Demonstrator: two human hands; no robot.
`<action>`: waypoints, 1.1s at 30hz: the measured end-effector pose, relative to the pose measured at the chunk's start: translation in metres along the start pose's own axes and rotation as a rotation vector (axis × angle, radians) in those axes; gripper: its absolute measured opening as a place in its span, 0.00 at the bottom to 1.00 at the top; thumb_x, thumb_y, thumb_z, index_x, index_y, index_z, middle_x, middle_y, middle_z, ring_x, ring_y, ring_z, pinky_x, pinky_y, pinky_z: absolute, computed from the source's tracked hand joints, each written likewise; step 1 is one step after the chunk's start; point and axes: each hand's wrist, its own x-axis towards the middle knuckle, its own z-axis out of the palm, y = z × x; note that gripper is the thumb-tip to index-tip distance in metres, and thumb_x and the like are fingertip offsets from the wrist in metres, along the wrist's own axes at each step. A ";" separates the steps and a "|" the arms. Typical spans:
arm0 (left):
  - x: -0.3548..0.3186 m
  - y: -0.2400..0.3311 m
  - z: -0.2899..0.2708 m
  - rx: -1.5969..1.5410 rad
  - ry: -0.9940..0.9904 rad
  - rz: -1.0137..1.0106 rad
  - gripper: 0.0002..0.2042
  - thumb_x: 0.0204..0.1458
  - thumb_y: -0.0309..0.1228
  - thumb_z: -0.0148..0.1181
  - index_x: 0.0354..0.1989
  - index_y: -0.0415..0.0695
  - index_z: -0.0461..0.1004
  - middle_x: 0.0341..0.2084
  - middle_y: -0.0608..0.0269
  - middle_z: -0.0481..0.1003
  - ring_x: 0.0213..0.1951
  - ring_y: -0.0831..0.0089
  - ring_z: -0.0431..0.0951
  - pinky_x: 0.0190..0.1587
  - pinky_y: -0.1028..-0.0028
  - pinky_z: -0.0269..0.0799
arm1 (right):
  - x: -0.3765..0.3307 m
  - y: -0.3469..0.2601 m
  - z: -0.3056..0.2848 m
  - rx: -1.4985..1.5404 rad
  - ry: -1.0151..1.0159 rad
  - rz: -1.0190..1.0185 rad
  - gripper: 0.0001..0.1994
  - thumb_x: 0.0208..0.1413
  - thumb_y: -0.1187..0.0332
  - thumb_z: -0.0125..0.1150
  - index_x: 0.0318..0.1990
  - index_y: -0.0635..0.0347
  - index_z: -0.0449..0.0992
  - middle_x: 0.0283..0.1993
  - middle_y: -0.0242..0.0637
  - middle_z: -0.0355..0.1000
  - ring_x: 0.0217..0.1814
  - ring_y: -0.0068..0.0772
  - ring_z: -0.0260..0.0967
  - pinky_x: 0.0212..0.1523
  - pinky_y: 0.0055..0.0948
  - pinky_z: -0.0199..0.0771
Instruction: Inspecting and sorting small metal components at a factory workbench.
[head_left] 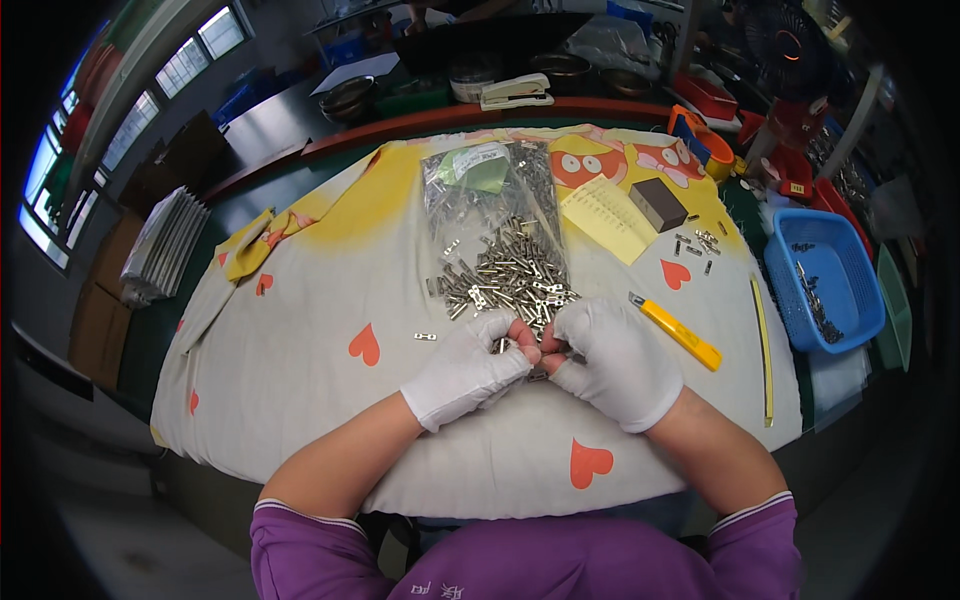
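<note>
My left hand [470,370] and my right hand [618,365], both in white fingerless gloves, meet fingertip to fingertip at the near edge of a pile of small metal parts [515,265]. The left fingers are closed, with a small shiny metal part [500,346] showing among them. My right thumb and finger are pinched together against the left fingertips; whatever lies between them is too small to make out. The pile spills from the mouth of a clear plastic bag [490,210] full of similar pieces. One loose metal part [425,337] lies left of my left hand.
A yellow utility knife [680,335] lies right of my right hand. Beyond it are a yellow note sheet [608,218], a dark block [658,205] and several scattered metal parts. A blue basket [840,300] stands at the right edge. Patterned cloth [300,390] covers the table.
</note>
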 end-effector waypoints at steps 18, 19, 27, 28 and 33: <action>-0.001 0.003 0.001 -0.197 0.049 -0.106 0.05 0.53 0.33 0.52 0.32 0.46 0.64 0.15 0.71 0.64 0.12 0.85 0.59 0.13 0.82 0.51 | -0.004 0.010 0.006 0.188 0.160 0.039 0.06 0.41 0.74 0.62 0.28 0.60 0.72 0.26 0.41 0.69 0.30 0.43 0.68 0.31 0.35 0.68; -0.001 0.004 0.001 -0.196 0.048 -0.105 0.05 0.53 0.33 0.52 0.32 0.46 0.64 0.15 0.71 0.64 0.12 0.85 0.59 0.13 0.82 0.51 | -0.004 0.012 0.007 0.144 0.175 0.012 0.08 0.40 0.75 0.64 0.29 0.61 0.71 0.27 0.39 0.69 0.30 0.40 0.68 0.31 0.32 0.68; -0.005 0.009 0.007 -0.155 0.034 -0.070 0.05 0.54 0.33 0.49 0.30 0.46 0.63 0.15 0.70 0.64 0.11 0.84 0.58 0.13 0.83 0.50 | -0.003 0.009 0.006 0.083 0.178 0.049 0.06 0.43 0.73 0.62 0.28 0.61 0.70 0.27 0.42 0.68 0.31 0.45 0.66 0.32 0.36 0.66; -0.005 0.009 0.006 -0.155 0.034 -0.070 0.05 0.54 0.33 0.49 0.30 0.46 0.63 0.15 0.70 0.64 0.11 0.84 0.58 0.13 0.83 0.50 | -0.003 0.008 0.005 0.101 0.167 0.055 0.06 0.43 0.73 0.62 0.28 0.61 0.70 0.27 0.42 0.68 0.31 0.45 0.66 0.32 0.36 0.66; -0.004 0.008 0.004 -0.260 0.016 -0.116 0.03 0.52 0.30 0.46 0.29 0.45 0.64 0.14 0.69 0.63 0.11 0.84 0.57 0.11 0.83 0.49 | -0.003 0.010 0.007 0.139 0.163 0.040 0.06 0.43 0.73 0.61 0.29 0.61 0.71 0.27 0.42 0.69 0.31 0.45 0.66 0.33 0.36 0.66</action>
